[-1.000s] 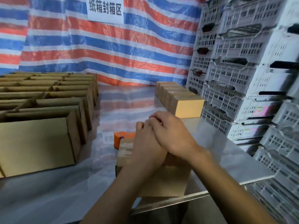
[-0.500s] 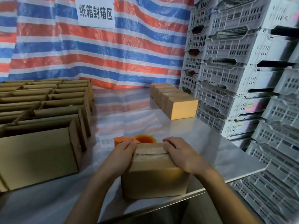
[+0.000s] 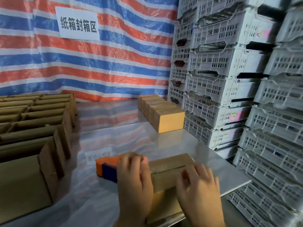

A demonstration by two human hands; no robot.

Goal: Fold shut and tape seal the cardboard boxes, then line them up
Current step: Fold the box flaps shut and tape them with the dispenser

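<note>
Seems at tape-smoothing step on box, just right of tape dispenser at near edge of surface, left hand and right hand on top, fingers spread flat, clasping nothing (blurred); next probably calls for gripping both ends and carrying to sealed row beyond dispenser.

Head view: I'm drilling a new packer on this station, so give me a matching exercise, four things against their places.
1 orange and blue tape dispenser
2 row of closed brown cardboard boxes
3 open brown cardboard boxes
4 stacked white plastic crates

A beyond the steel table's right edge
B table's left side
C left of the near brown cardboard box
D far right of the table

Pairs: 1-C, 2-D, 3-B, 4-A
</note>
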